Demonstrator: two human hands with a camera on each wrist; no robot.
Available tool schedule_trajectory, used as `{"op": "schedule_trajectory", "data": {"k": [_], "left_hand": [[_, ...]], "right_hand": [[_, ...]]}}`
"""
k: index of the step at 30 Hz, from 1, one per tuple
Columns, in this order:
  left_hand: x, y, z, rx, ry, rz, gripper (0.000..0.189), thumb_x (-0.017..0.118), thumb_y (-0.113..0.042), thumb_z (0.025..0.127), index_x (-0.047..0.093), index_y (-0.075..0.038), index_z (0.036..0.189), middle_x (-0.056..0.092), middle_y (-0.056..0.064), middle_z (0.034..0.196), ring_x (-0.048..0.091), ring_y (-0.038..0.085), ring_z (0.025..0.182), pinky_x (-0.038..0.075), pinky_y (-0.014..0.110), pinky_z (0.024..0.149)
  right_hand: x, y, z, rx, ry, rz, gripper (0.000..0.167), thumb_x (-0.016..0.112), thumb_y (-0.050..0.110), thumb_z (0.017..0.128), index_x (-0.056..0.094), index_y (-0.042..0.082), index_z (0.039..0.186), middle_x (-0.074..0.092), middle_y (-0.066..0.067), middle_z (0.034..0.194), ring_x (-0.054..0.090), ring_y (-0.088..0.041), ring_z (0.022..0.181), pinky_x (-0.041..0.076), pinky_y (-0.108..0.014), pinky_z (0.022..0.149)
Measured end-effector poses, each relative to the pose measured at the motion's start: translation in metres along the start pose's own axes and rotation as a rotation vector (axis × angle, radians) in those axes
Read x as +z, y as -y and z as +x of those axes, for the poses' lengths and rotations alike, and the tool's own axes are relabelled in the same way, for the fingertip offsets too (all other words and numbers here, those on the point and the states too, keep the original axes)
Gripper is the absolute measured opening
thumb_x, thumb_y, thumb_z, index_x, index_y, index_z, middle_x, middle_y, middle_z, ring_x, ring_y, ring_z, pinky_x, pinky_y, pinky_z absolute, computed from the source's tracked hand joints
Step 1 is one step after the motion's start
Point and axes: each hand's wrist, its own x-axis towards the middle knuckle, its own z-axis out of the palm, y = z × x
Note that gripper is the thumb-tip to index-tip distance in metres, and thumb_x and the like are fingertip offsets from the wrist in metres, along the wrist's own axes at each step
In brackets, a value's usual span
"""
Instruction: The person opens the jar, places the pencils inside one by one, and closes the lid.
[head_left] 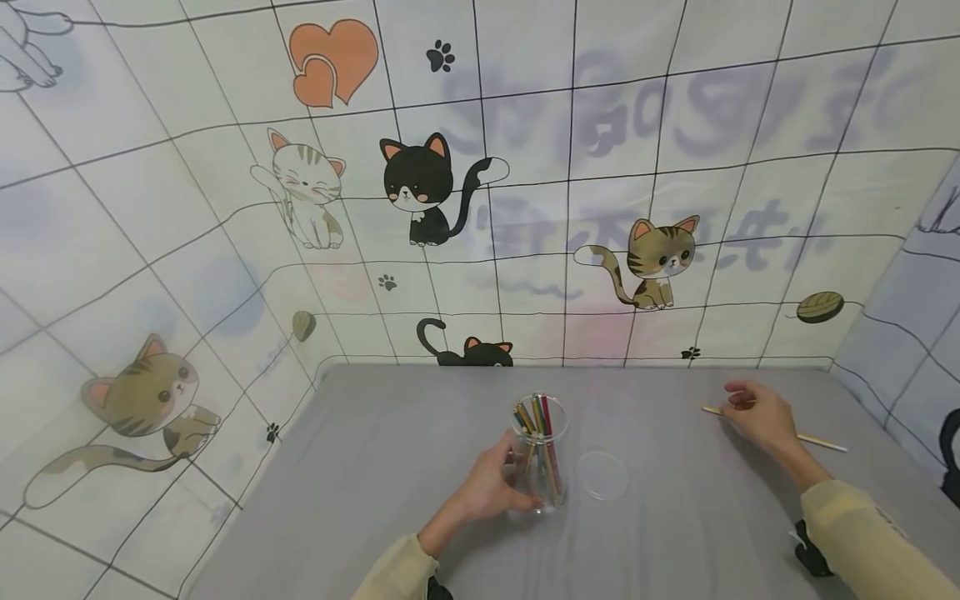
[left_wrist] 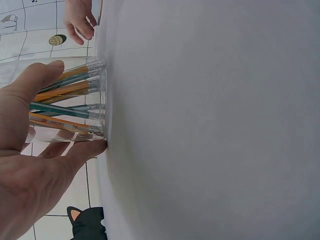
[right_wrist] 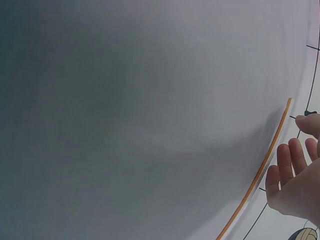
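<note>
My left hand (head_left: pixel 491 483) grips a clear jar (head_left: pixel 552 497) from its left side, thumb and fingers curled round the wall. Several pencils (head_left: pixel 538 418) in different colours stand inside it; the left wrist view shows orange and green pencils (left_wrist: pixel 65 91) behind the clear wall. To the jar's right lies a clear round lid (head_left: pixel 602 477), flat on the table. My right hand (head_left: pixel 761 417) is over a long thin yellow-orange stick (head_left: pixel 822 442) at the right. The right wrist view shows that hand's fingers (right_wrist: pixel 285 165) loosely bent and apart from the stick (right_wrist: pixel 258 175).
A grey-covered table (head_left: pixel 360 483) spans the space below my hands. Behind it and at both sides hang pale gridded cloth walls (head_left: pixel 525 300) printed with cartoon cats. A dark object (head_left: pixel 951 454) shows at the far right edge.
</note>
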Motion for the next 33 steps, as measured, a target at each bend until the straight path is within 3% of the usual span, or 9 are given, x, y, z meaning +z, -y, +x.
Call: {"op": "schedule_trajectory", "data": {"k": [10, 19, 27, 33], "left_hand": [[0.001, 0.001, 0.001, -0.001, 0.005, 0.004, 0.093, 0.093, -0.004, 0.064, 0.044, -0.018, 0.141, 0.061, 0.011, 0.119, 0.061, 0.033, 0.112, 0.055, 0.025, 0.082], [0.001, 0.002, 0.001, -0.014, 0.009, 0.005, 0.094, 0.093, -0.004, 0.064, 0.044, -0.019, 0.142, 0.060, 0.011, 0.121, 0.060, 0.034, 0.113, 0.055, 0.025, 0.083], [0.002, 0.002, 0.001, -0.011, 0.006, -0.008, 0.092, 0.093, -0.003, 0.063, 0.045, -0.018, 0.140, 0.060, 0.010, 0.119, 0.060, 0.034, 0.112, 0.055, 0.026, 0.083], [0.002, 0.003, 0.001, 0.000, 0.000, -0.006, 0.092, 0.093, -0.002, 0.062, 0.046, -0.018, 0.139, 0.060, 0.008, 0.118, 0.060, 0.035, 0.112, 0.055, 0.026, 0.082]], "right_hand": [[0.002, -0.006, 0.000, -0.022, 0.013, -0.022, 0.038, 0.073, 0.001, 0.082, 0.058, -0.012, 0.115, 0.064, -0.029, 0.097, 0.061, -0.047, 0.092, 0.048, -0.055, 0.073], [0.003, -0.007, -0.001, -0.078, 0.046, -0.104, 0.029, 0.070, -0.005, 0.081, 0.062, -0.010, 0.109, 0.064, -0.021, 0.088, 0.061, -0.040, 0.082, 0.047, -0.046, 0.064], [-0.002, 0.000, -0.002, -0.143, 0.133, -0.202, 0.023, 0.067, -0.007, 0.083, 0.066, -0.007, 0.106, 0.065, -0.018, 0.085, 0.060, -0.031, 0.074, 0.046, -0.039, 0.058], [-0.008, 0.011, 0.000, -0.194, 0.191, -0.207, 0.020, 0.064, -0.008, 0.084, 0.067, -0.007, 0.104, 0.063, -0.015, 0.082, 0.057, -0.027, 0.071, 0.046, -0.039, 0.055]]}}
